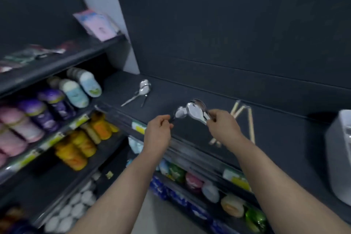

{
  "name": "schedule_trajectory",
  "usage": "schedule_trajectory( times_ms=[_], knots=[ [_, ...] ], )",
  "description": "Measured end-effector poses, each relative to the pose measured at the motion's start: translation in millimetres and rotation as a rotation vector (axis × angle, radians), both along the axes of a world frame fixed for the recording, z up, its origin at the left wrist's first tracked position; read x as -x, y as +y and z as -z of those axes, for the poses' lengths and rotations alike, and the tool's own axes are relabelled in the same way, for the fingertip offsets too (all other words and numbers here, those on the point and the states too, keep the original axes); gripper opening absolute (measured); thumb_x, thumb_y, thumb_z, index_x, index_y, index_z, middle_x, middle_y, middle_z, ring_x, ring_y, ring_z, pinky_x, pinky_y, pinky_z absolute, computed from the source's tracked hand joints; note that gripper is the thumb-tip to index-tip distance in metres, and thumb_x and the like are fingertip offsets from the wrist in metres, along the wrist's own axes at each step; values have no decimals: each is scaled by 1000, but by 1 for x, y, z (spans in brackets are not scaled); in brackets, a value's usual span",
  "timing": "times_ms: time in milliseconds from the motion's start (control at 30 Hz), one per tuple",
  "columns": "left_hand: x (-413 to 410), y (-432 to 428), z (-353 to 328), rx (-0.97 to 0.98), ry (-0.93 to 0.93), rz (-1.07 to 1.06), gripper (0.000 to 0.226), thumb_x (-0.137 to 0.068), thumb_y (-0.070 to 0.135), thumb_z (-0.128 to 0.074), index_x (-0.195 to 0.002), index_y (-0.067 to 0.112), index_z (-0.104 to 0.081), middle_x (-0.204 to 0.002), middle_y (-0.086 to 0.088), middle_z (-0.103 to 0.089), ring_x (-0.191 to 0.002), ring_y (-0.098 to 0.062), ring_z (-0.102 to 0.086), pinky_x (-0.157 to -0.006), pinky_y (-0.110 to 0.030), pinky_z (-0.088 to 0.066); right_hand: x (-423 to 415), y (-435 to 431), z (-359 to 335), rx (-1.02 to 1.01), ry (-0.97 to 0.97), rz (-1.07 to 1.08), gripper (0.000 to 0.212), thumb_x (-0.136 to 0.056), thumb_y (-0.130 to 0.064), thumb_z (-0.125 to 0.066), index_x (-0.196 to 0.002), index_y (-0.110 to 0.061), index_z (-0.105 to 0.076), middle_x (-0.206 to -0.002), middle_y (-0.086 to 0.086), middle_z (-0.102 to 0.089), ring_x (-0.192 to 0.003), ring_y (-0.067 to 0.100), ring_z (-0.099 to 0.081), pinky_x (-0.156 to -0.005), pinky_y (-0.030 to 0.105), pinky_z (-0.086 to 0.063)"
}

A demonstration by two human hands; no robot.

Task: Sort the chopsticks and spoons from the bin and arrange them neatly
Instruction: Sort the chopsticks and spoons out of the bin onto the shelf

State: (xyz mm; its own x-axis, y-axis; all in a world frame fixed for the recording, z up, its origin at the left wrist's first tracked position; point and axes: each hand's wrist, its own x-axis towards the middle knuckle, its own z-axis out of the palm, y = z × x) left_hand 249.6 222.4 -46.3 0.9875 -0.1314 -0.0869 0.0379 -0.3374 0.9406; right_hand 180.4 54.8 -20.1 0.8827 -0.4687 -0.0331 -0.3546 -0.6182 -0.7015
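Spoons sit in both of my hands above the dark shelf [275, 138]. My left hand [158, 131] pinches the handle of a single spoon [180, 112], its bowl pointing up and to the right. My right hand [223, 127] holds a small bunch of spoons [197, 110] by their handles, bowls turned toward the left. Each grip is therefore closed narrow on metal. The single spoon's bowl is just beside the bunch, and the blur keeps me from telling whether they touch. Farther back on the shelf, near its left end, I see a little pile of spoons [143, 89] lying with handles toward me. Right of my right hand, wooden chopsticks [251, 125] lie on the shelf, some partly hidden behind my wrist. A white bin [340, 157] stands at the right edge, and rows of coloured bottles [43, 118] fill the shelving on my left.
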Motion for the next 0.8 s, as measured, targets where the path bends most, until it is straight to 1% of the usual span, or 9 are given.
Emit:
schedule_trajectory(
  times_ms=[67,133,300,433,533,600,667,767,800],
  knots=[
    [-21,41,1,-32,10,-24,32,-100,14,-40,-125,11,-60,-98,-4,-68,-91,-20,-62,-86,-39,-50,-30,37,8,-39,12,-25,22,-90,-12,-46,-95,-19,-66,-86,2,-66,-76,23,-61,-65,36,-51],
    [-40,73,3,-80,16,-40,33,-98,14,-41,-124,12,-61,-105,-5,-68,-98,-22,-62,-92,-41,-50,-54,65,17,-60,31,-45,22,-90,-14,-47,-98,-16,-68,-90,4,-68,-82,25,-62,-72,38,-51],
    [-78,116,14,-137,46,-54,38,-89,17,-42,-120,17,-65,-110,-3,-68,-103,-21,-62,-95,-46,-49,-103,97,31,-78,79,-25,23,-91,-12,-46,-101,-15,-67,-93,3,-69,-85,24,-63,-70,35,-50],
    [-112,120,19,-142,54,-86,35,-94,13,-45,-123,14,-63,-114,-4,-67,-105,-20,-60,-95,-39,-49,-145,101,36,-106,82,11,28,-91,-12,-47,-109,-21,-66,-98,1,-67,-87,23,-61,-69,29,-45],
    [-144,116,23,-144,49,-82,35,-96,12,-42,-126,13,-60,-113,-5,-67,-105,-22,-60,-94,-38,-49,-180,103,44,-132,88,51,29,-90,-12,-46,-110,-21,-66,-100,3,-68,-88,25,-61,-70,30,-48],
    [-169,111,24,-136,37,-76,35,-96,11,-41,-125,13,-60,-107,-4,-67,-99,-22,-61,-91,-38,-49,-206,103,49,-134,85,71,28,-90,-10,-45,-108,-18,-65,-104,5,-67,-89,25,-59,-71,30,-47],
    [-193,104,27,-149,24,-76,35,-96,10,-40,-125,13,-60,-104,-3,-67,-94,-21,-61,-87,-36,-49,-233,100,53,-139,74,86,30,-91,-7,-44,-114,-13,-62,-112,9,-64,-91,24,-56,-74,29,-43],
    [-229,89,31,-226,6,-67,36,-96,10,-38,-124,15,-60,-107,-3,-69,-98,-22,-62,-85,-34,-48,-271,92,57,-143,88,115,39,-90,-3,-42,-128,-10,-52,-124,13,-56,-104,28,-54,-76,28,-40],
    [-240,84,33,-242,-2,-52,36,-97,11,-37,-124,16,-60,-108,-4,-69,-97,-20,-62,-81,-31,-47,-282,90,60,-146,87,126,42,-89,-1,-41,-129,-11,-50,-124,13,-54,-103,28,-53,-75,29,-39]
  ],
)
